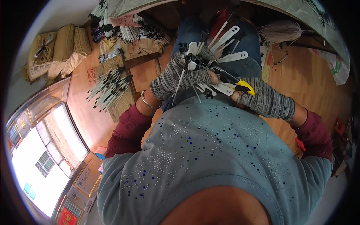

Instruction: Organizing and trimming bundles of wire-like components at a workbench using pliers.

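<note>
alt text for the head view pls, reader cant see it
The left hand holds a cluster of white and black pieces, while the right hand holds a yellow-handled tool; both wear grey knit coverings. White, black-tipped rods lie on a board to the left.

"how does the bundle of white strips and black fittings (pixel 197 60) look?"
"fanned out, ends pointing several ways."
"and the yellow-and-black tool (pixel 246 84)?"
"slanted, its far end against the bundle."

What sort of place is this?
Likely a small workshop, perhaps in a home: thin white rods with black ends piled up, bulky tan packages stacked, and a yellow-and-black-handled tool in the right hand.
</note>
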`<state>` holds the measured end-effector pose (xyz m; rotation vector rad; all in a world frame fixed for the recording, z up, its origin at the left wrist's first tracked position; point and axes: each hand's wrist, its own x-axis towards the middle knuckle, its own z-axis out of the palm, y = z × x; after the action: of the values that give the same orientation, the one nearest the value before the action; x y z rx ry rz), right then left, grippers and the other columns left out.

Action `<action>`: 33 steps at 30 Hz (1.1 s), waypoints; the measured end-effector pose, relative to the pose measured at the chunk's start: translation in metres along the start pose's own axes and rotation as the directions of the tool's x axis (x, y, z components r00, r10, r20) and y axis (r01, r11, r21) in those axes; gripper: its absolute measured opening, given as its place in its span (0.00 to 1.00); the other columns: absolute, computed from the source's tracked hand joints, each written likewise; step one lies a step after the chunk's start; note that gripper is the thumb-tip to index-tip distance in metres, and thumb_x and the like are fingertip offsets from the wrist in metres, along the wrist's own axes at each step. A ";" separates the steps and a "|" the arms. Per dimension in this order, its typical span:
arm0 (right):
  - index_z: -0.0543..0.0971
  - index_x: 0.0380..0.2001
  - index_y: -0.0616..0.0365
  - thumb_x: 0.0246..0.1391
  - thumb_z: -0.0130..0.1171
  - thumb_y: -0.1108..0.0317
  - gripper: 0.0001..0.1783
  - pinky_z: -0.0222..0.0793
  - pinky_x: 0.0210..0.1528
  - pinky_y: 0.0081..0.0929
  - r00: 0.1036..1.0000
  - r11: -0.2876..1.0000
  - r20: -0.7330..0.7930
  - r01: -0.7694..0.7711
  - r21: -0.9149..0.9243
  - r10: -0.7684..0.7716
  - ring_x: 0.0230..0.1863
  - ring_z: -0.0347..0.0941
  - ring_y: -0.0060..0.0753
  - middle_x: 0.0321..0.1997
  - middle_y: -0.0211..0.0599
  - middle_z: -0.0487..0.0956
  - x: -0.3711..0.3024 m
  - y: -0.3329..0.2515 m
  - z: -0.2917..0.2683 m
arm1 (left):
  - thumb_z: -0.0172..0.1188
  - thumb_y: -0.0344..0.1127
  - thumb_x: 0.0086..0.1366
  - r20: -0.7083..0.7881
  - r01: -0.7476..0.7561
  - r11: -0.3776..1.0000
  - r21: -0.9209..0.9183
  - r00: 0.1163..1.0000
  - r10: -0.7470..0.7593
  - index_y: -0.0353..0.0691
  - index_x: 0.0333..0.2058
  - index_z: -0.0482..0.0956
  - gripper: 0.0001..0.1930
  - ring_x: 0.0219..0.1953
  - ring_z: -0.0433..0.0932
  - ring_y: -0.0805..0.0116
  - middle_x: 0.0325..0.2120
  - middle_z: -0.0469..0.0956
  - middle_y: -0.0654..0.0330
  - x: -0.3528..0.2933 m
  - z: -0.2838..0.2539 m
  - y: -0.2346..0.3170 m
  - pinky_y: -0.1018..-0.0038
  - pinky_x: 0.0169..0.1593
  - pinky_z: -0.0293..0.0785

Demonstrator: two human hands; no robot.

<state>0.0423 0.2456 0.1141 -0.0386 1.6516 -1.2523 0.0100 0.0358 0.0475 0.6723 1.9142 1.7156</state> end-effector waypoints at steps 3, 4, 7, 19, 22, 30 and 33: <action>0.69 0.27 0.60 0.44 0.49 0.52 0.19 0.58 0.20 0.17 1.000 0.998 -0.024 0.011 -0.057 -0.013 0.16 0.62 0.20 0.14 0.29 0.67 -0.001 0.002 0.000 | 0.61 0.33 0.42 0.011 0.143 0.979 -0.144 0.990 -0.143 0.37 0.33 0.69 0.18 0.28 0.71 0.71 0.27 0.72 0.61 -0.004 0.002 0.013 0.79 0.33 0.67; 0.70 0.27 0.60 0.44 0.49 0.53 0.19 0.59 0.21 0.18 0.999 0.996 -0.035 0.013 -0.088 -0.016 0.17 0.63 0.21 0.14 0.30 0.67 -0.003 0.002 0.000 | 0.61 0.33 0.42 0.015 0.143 0.979 -0.144 0.990 -0.142 0.37 0.33 0.69 0.18 0.28 0.71 0.71 0.27 0.72 0.61 -0.004 0.002 0.017 0.79 0.33 0.67; 0.70 0.29 0.61 0.44 0.48 0.54 0.19 0.59 0.22 0.20 1.000 0.992 -0.019 0.011 -0.124 -0.014 0.18 0.63 0.24 0.14 0.32 0.67 -0.009 -0.005 -0.006 | 0.59 0.31 0.44 0.177 0.256 0.954 -0.154 0.957 -0.228 0.37 0.34 0.69 0.16 0.31 0.71 0.71 0.28 0.72 0.60 -0.003 0.002 0.025 0.79 0.35 0.67; 0.69 0.32 0.62 0.44 0.49 0.56 0.18 0.62 0.28 0.25 0.995 0.949 -0.090 0.013 -0.316 -0.043 0.25 0.67 0.31 0.22 0.41 0.70 -0.020 -0.002 -0.003 | 0.61 0.35 0.43 0.162 0.274 0.926 -0.259 0.958 -0.238 0.38 0.34 0.69 0.18 0.31 0.71 0.71 0.28 0.72 0.61 -0.009 0.010 -0.031 0.78 0.36 0.67; 0.69 0.32 0.62 0.44 0.50 0.58 0.18 0.63 0.28 0.23 0.995 0.949 -0.100 -0.020 -0.315 -0.013 0.26 0.67 0.29 0.23 0.40 0.70 -0.023 -0.007 -0.001 | 0.61 0.36 0.43 0.153 0.232 0.970 -0.066 0.963 -0.220 0.38 0.33 0.69 0.17 0.30 0.71 0.72 0.27 0.72 0.61 -0.009 0.014 -0.032 0.80 0.34 0.67; 0.69 0.30 0.61 0.44 0.49 0.56 0.18 0.63 0.29 0.26 0.986 0.934 -0.142 0.030 -0.355 -0.085 0.26 0.67 0.33 0.23 0.41 0.70 -0.015 0.003 0.001 | 0.61 0.35 0.44 0.134 -0.004 0.993 0.120 0.991 -0.013 0.37 0.30 0.70 0.14 0.25 0.70 0.74 0.20 0.72 0.63 -0.009 0.007 -0.014 0.83 0.31 0.66; 0.69 0.30 0.61 0.44 0.48 0.55 0.18 0.63 0.29 0.26 0.983 0.937 -0.151 0.043 -0.346 -0.101 0.26 0.67 0.34 0.23 0.41 0.70 -0.010 0.004 0.001 | 0.58 0.33 0.46 0.113 -0.072 0.989 0.132 0.992 0.057 0.36 0.30 0.71 0.12 0.25 0.70 0.75 0.21 0.72 0.64 -0.005 0.008 0.001 0.83 0.30 0.66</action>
<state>0.0498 0.2524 0.1185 -0.2147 2.0157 -1.0306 0.0196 0.0388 0.0477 0.8695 1.9654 1.5620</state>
